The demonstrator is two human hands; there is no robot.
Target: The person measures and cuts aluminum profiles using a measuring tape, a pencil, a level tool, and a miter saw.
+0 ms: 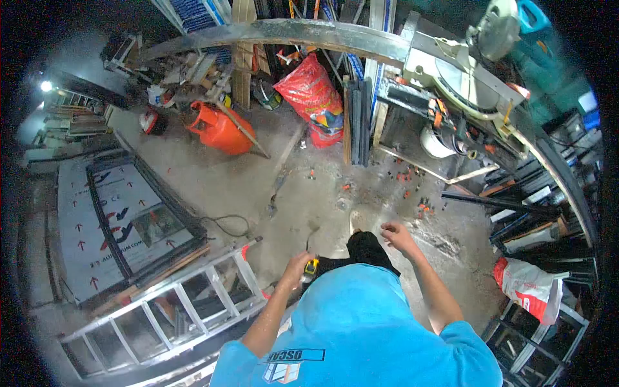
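Observation:
My left hand (pixel 298 269) is closed around a yellow and black tape measure (pixel 311 266), held low beside my dark trousers. Nothing shows in my right hand (pixel 398 237), which hangs in front of me with its fingers loosely bent and apart. Below it lies the dusty concrete floor (pixel 309 193). An aluminium ladder (pixel 180 303) lies to the left, close to my left forearm.
An orange gas cylinder (pixel 222 129) and a red sack (pixel 314 97) stand ahead. A mitre saw (pixel 467 84) sits on a bench at the right, above a white bucket (pixel 437 142). Printed aluminium panels (pixel 77 226) lie left. A white and red bag (pixel 529 290) is at right.

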